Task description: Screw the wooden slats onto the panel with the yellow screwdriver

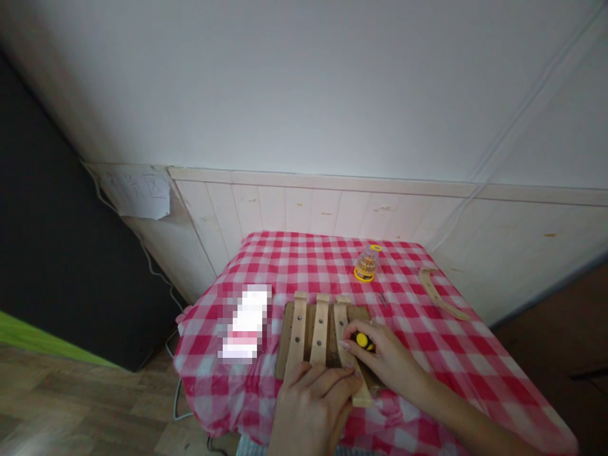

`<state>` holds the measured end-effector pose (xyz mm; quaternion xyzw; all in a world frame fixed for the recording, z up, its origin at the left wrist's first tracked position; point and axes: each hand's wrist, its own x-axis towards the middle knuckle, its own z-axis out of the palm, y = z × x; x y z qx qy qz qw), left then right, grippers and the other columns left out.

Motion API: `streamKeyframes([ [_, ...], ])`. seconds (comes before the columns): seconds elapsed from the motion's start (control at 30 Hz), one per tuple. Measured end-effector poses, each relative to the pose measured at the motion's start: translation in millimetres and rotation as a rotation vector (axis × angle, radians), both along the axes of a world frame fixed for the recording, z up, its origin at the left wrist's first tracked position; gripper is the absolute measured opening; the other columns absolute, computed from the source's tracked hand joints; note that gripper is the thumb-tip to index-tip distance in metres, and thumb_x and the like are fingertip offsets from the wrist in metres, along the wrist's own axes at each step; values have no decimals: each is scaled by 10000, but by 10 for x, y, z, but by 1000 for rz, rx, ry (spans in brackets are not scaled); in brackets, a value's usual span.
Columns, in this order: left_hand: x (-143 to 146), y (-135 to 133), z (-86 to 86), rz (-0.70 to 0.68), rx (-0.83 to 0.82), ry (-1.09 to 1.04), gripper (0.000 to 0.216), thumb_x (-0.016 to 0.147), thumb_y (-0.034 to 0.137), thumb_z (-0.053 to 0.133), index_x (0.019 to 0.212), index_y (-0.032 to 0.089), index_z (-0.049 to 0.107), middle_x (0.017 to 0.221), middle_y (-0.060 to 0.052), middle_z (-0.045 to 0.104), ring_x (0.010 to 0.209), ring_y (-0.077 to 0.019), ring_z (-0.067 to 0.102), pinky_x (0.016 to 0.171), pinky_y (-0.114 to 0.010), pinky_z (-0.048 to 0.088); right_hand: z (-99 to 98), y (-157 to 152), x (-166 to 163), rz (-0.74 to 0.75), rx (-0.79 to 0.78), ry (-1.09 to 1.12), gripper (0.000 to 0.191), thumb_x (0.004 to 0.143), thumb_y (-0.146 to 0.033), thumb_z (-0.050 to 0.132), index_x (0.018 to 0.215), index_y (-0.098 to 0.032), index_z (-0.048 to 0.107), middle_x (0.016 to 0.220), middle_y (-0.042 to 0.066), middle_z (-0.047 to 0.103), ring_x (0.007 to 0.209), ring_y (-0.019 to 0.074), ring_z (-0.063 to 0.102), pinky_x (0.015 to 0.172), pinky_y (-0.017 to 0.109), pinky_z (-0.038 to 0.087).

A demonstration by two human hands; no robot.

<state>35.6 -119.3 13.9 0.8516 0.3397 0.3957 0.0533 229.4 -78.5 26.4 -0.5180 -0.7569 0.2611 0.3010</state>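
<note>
My right hand (380, 351) is closed around a small screwdriver (365, 342) with a yellow and black handle. Its tip is hidden by the fingers, over the right-hand wooden strip (341, 313). My left hand (311, 399) lies palm down across the lower part of the strips, fingers spread and pressing on them. The left strip (299, 329) and the middle strip (322, 326) each show two dark screw heads. All three pale, slightly curved strips rest on a brown wooden board (284, 345). The right one angles toward me past the board's near edge.
A clear container with a yellow base (365, 266), full of small bits, stands behind the board. Small metal pieces (382, 300) lie near it. Another curved wooden strip (439, 297) is at the right. A blurred-out white rectangular item (247, 323) lies left on the checked tablecloth (294, 259).
</note>
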Motion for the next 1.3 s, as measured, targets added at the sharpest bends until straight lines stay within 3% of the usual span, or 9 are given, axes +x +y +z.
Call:
streamKeyframes([
  [0.37,21,9,34,-9,6,-59,208,955,126,583,1043,272,703,991,79,787,769,-131,713,694,-286,503,62,-42,-17,-12,-32,18,159,918,-255,593,763,-228,571,720,-15,656,673,162,603,650,276,480],
  [0.57,8,-10,-18,4,-22,32,250,902,106,644,1079,269,714,1017,44,785,828,-140,720,746,-289,523,58,-6,-4,-18,-71,59,176,894,-298,664,748,-221,604,731,-14,676,726,172,634,672,277,479],
  [0.9,3,-8,32,-8,-38,-16,235,905,112,649,1062,276,710,1001,64,788,794,-144,722,721,-290,511,114,18,-13,-4,-114,111,125,900,-315,640,812,-227,626,799,2,686,798,194,657,756,316,517],
  [1.17,18,-6,69,-9,-18,-84,188,955,134,602,1035,269,705,1007,85,789,772,-135,727,693,-301,500,461,-46,151,-45,59,249,170,978,-400,493,1071,-268,546,965,44,628,909,202,620,812,325,543],
  [1.3,23,-6,70,-14,-25,-110,186,981,145,572,1024,264,709,995,79,792,782,-132,732,694,-297,495,532,-101,144,-42,48,507,206,985,-471,431,992,-285,520,945,63,597,895,226,595,749,345,530],
])
